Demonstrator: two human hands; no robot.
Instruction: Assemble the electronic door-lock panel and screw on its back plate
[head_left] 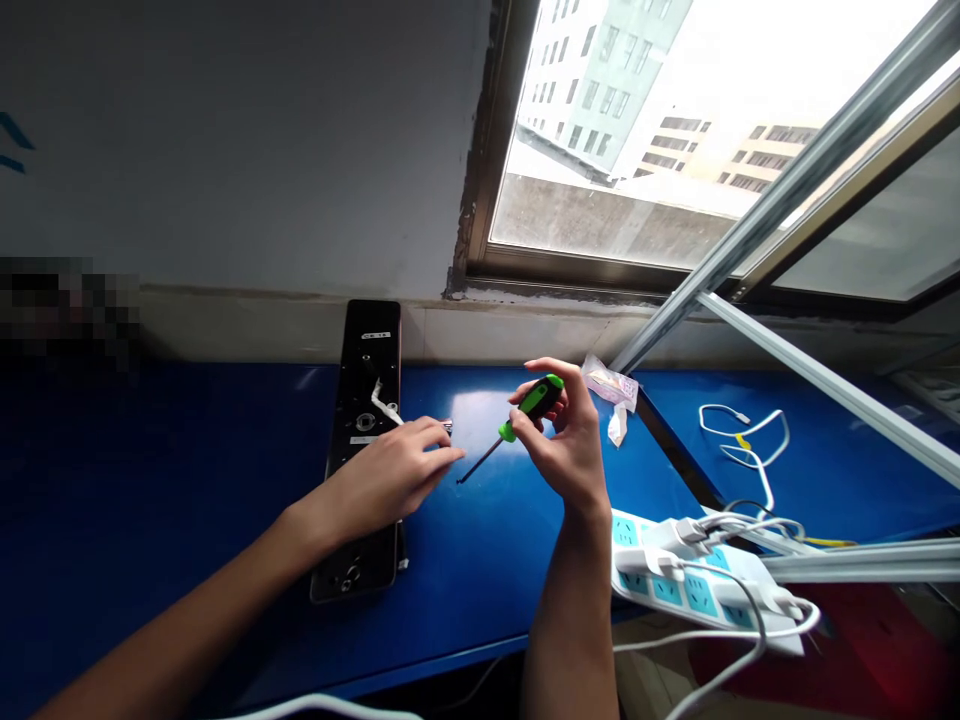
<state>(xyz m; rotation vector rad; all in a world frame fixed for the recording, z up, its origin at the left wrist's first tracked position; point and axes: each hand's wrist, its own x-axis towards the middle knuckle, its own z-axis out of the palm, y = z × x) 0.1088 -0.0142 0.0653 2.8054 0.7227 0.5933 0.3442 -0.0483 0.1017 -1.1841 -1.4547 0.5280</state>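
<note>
A long black panel (352, 400) lies on the blue table (465, 590), with round fittings, small holes and a white cable (384, 405) on its face. My left hand (401, 465) reaches over the panel's right edge, its fingers closed around a small metallic part (448, 426) that shows only in part. To the right, my right hand (566, 440) grips a green and black screwdriver (534, 405) by the handle. The screwdriver's dark shaft slants down and left, its tip just below and right of my left fingertips, apart from them.
At the right edge a white power strip (697, 590) holds several plugs and cables. Metal frame bars (750, 230) slant across the right side. A plastic packet (611, 385) and white scrap (617, 425) lie near the wall. A white cable (765, 470) coils farther right.
</note>
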